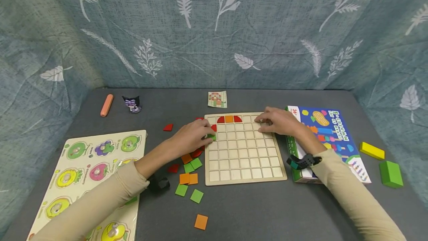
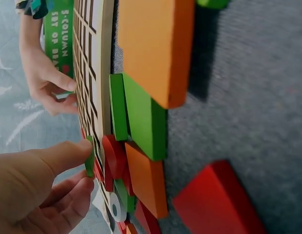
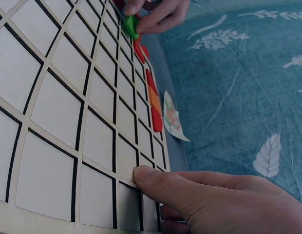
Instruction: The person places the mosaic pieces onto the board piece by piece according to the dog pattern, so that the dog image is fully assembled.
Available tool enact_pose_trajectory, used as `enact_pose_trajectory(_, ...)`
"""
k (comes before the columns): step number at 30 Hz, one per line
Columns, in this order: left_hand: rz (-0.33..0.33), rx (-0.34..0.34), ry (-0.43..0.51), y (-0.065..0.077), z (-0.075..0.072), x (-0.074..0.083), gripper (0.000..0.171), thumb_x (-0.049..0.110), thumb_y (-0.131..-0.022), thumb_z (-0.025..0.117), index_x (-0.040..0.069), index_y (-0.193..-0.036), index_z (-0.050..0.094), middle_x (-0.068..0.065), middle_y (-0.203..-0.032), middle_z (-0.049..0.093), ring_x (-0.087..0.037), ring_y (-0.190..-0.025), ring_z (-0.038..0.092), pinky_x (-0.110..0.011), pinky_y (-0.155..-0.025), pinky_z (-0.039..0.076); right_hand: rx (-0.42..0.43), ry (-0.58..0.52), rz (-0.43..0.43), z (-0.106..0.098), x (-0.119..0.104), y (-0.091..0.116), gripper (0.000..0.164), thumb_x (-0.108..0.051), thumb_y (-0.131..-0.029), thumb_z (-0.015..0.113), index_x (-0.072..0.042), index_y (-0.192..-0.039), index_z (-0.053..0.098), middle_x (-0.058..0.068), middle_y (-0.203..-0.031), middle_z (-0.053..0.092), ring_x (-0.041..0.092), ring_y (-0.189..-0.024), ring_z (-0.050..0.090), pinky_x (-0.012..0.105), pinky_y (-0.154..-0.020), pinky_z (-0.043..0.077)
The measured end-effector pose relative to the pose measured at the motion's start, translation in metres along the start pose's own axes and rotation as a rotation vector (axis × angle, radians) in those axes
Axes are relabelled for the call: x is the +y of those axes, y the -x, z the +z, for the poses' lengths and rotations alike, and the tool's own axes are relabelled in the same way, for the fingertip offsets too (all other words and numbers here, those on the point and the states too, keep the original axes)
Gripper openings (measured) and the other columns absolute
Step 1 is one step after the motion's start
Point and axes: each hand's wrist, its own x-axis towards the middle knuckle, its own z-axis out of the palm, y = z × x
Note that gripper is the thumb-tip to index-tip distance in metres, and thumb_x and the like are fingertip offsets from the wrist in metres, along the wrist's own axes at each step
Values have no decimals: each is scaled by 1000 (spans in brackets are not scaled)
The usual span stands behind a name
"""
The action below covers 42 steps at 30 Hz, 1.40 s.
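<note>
My left hand [image 1: 190,137] pinches a small green tile [image 2: 89,156] between thumb and fingers at the left edge of a wooden grid board [image 1: 245,179]. Along the board's far row sit an orange square [image 1: 229,119] and two red curved pieces [image 1: 221,119], one on each side of it. Another red piece [image 1: 214,127] lies in the left column, partly behind the left hand. My right hand [image 1: 275,121] rests on the far right part of the board, its thumb [image 3: 153,180] touching the grid and the other fingers partly hidden.
Loose orange, green and red tiles [image 1: 196,196] lie left of the board. A pattern card [image 1: 217,99] is behind it. A fruit puzzle [image 1: 142,148] is at left, a box [image 1: 324,122] at right, with yellow [image 1: 372,151] and green [image 1: 391,174] blocks beyond.
</note>
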Motion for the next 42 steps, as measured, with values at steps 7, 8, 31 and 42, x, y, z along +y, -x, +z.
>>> enact_pose_trajectory(7, 24, -16, -30, -6, 4, 2, 20, 17, -88, 72, 10, -106, 76, -6, -94, 62, -14, -78, 49, -19, -61, 41, -9, 4, 6, 1, -1, 0, 38, -31, -87, 72, -15, -121, 69, 3, -93, 57, 12, -77, 52, 27, -62, 36)
enact_pose_trajectory(8, 26, -18, -30, -7, 4, 3, 20, 16, -88, 72, 10, -106, 76, -6, -94, 62, -14, -78, 49, -19, -60, 41, -10, 4, 8, 1, -1, 1, 38, -31, -87, 72, -15, -121, 69, 3, -93, 57, 12, -77, 52, 27, -62, 36)
enact_pose_trajectory(31, -180, -89, 4, 62, -20, 2, 34, 21, -91, 68, 13, -123, 66, -7, -114, 62, -18, -90, 55, -28, -65, 46, -13, 8, -18, 0, -4, -5, 37, -31, -87, 72, -15, -121, 69, 3, -92, 56, 10, -74, 47, 27, -62, 36)
enact_pose_trajectory(42, -211, -3, -5, 127, -14, 2, 29, 19, -87, 72, 16, -116, 70, 0, -107, 65, -15, -92, 61, -35, -74, 52, -13, 6, -10, 0, 0, -1, 37, -30, -87, 72, -15, -121, 69, 3, -90, 56, 10, -72, 45, 27, -62, 34)
